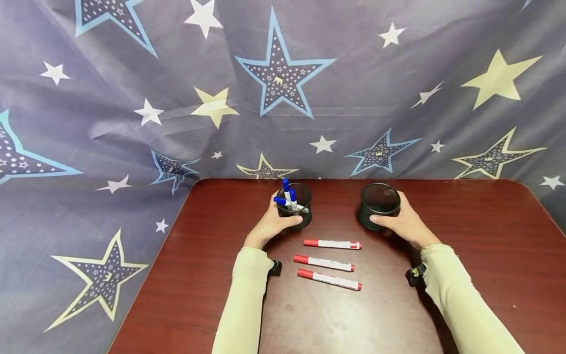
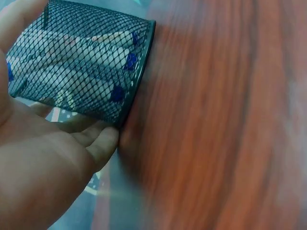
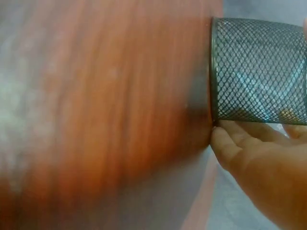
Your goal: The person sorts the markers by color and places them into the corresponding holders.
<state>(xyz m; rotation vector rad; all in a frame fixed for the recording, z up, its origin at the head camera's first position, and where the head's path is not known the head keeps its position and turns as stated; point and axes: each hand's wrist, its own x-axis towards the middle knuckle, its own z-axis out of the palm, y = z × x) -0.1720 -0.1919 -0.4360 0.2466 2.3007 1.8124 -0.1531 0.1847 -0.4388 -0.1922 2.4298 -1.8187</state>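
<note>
My left hand (image 1: pixel 271 223) grips a black mesh pen cup (image 1: pixel 307 218) from its left side, thumb across the front. Inside it stand three markers with blue caps (image 1: pixel 285 185); their blue ends show through the mesh (image 2: pixel 72 62) in the left wrist view. Another mesh pen cup (image 1: pixel 366 212), with nothing seen inside, is held by my right hand (image 1: pixel 407 223) from the right. Both cups are upright at the table; whether their bases touch it I cannot tell. In front of them lie three red-capped markers: a far one (image 1: pixel 333 244), a middle one (image 1: pixel 327 263) and a near one (image 1: pixel 331 280).
The brown wooden table (image 1: pixel 177 295) ends at the back against a grey curtain (image 1: pixel 345 88) printed with stars. Black wrist devices sit under both cream sleeves (image 1: pixel 247 290), close to the tabletop.
</note>
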